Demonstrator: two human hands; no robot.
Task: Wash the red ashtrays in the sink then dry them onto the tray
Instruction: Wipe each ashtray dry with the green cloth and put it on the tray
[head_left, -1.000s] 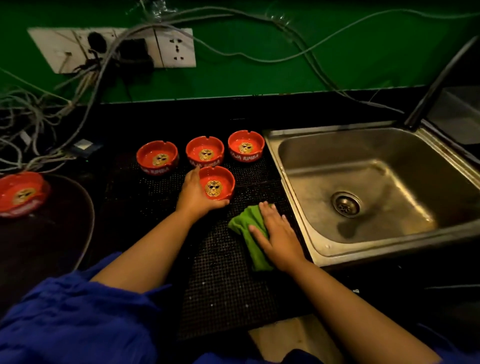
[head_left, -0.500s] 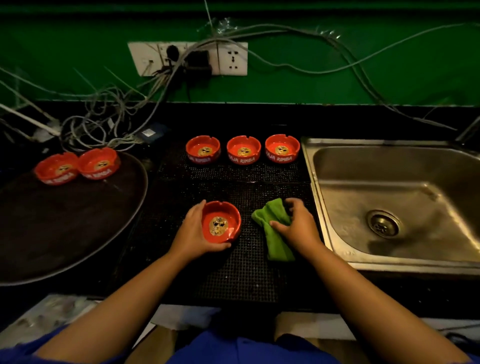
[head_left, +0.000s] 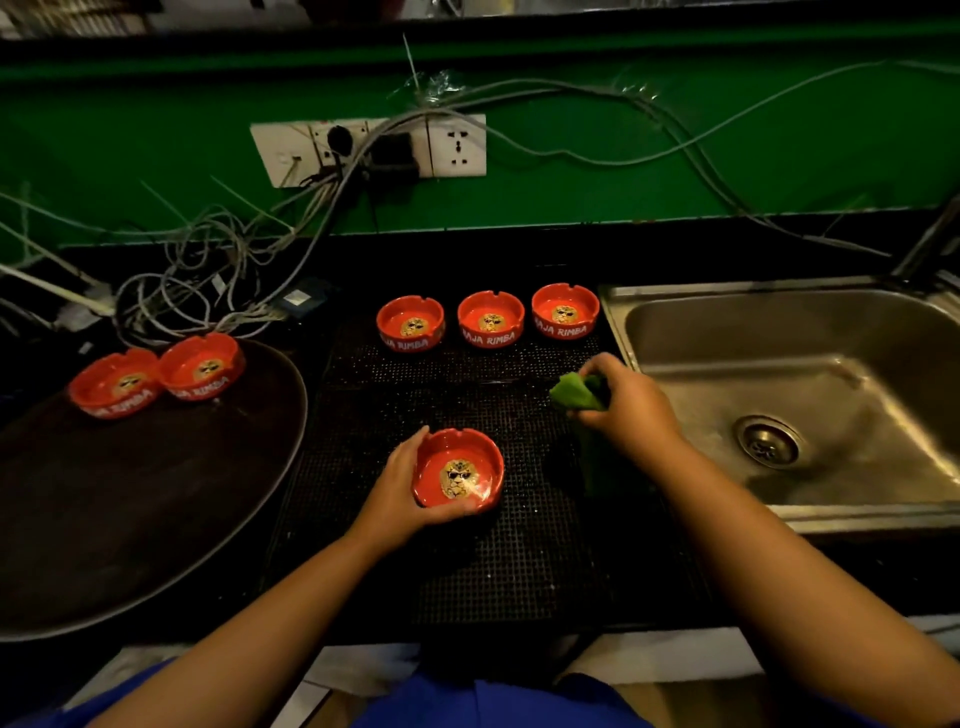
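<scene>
The ashtray (head_left: 458, 470) is in the left hand (head_left: 397, 493), fingers curled round its left rim, thumb at its near edge, over the mat (head_left: 467, 571); the right hand (head_left: 631, 410) grips a green cloth (head_left: 574, 392) up to the right. Three ashtrays (head_left: 491, 318) stand beyond the fingertips; two ashtrays (head_left: 201, 366) sit on the tray (head_left: 130, 493), left; the sink (head_left: 779, 364) lies right.

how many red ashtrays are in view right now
6 red ashtrays. Two sit side by side on the dark tray at left, three stand in a row at the mat's back edge, one is in the left hand. None seems hidden.
</scene>
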